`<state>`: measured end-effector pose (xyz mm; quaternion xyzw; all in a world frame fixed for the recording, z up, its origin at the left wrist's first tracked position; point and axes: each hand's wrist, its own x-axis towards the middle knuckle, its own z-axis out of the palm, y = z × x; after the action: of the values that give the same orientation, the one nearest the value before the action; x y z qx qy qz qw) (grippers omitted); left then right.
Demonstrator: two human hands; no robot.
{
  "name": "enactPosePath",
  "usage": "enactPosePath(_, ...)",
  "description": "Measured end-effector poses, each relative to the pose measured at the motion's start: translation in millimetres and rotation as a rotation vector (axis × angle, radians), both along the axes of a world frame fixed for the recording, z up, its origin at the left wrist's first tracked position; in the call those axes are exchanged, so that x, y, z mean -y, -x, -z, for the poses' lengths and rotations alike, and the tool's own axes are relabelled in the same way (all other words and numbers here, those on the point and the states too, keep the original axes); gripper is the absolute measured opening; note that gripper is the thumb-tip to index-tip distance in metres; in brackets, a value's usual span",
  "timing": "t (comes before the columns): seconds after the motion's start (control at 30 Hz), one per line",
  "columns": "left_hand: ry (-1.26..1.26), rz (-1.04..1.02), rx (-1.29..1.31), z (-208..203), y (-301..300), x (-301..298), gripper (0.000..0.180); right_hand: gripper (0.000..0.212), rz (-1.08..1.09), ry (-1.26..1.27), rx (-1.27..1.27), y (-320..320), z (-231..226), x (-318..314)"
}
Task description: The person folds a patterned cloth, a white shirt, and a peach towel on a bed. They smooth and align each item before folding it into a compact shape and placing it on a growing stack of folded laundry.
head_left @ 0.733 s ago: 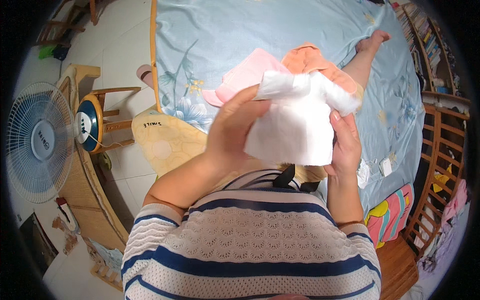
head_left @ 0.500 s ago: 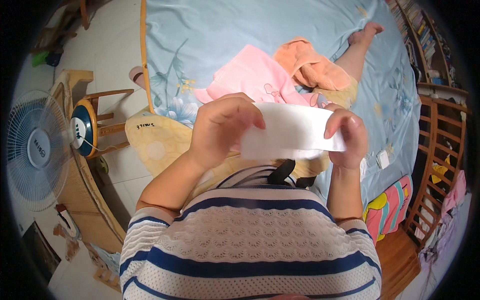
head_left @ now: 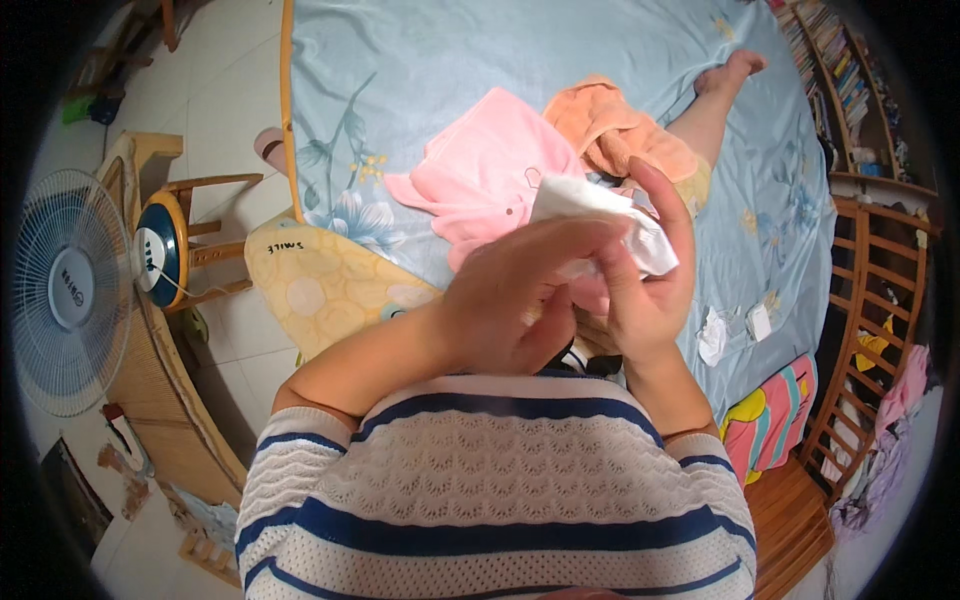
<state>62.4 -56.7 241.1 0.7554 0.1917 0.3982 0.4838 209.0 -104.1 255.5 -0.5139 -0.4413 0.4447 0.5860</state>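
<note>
A white tissue [head_left: 652,248], folded and crumpled, is between my hands in front of my chest. My right hand [head_left: 650,310] is closed on it, the thumb pressing against it while one finger points up behind. My left hand [head_left: 520,290] reaches across from the left, its fingers stretched out over the tissue and touching it. The left thumb hangs lower, apart from those fingers, and this hand is slightly blurred. Part of the tissue is hidden behind the left fingers. Beyond my hands a pink cloth [head_left: 490,165] lies on the bed beside an orange towel [head_left: 620,130].
A blue flowered sheet [head_left: 400,60] covers the bed. Someone's bare leg [head_left: 705,115] stretches along its right side. Two small white items [head_left: 713,336] lie near the right edge. A fan [head_left: 72,290] and a round-seated stool [head_left: 160,255] stand at left; a wooden railing [head_left: 850,330] is at right.
The tissue, spread wide between both hands before, is now bunched and folded at the right hand. My left hand has moved right, across the tissue, and the hands are closer together.
</note>
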Motion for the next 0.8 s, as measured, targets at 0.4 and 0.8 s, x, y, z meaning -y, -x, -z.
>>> enactPosePath(0.4, 0.284, -0.309, 0.63, -100.1, 14.2, 40.1, 0.025, 0.022, -0.197, -0.267, -0.015, 0.1, -57.6, 31.3)
enactPosePath(0.8, 0.073, 0.132, 0.824, -69.1, 29.2, 8.6, 0.041, 0.016, -0.052, 0.094, -0.207, 18.3, -85.7, 50.1)
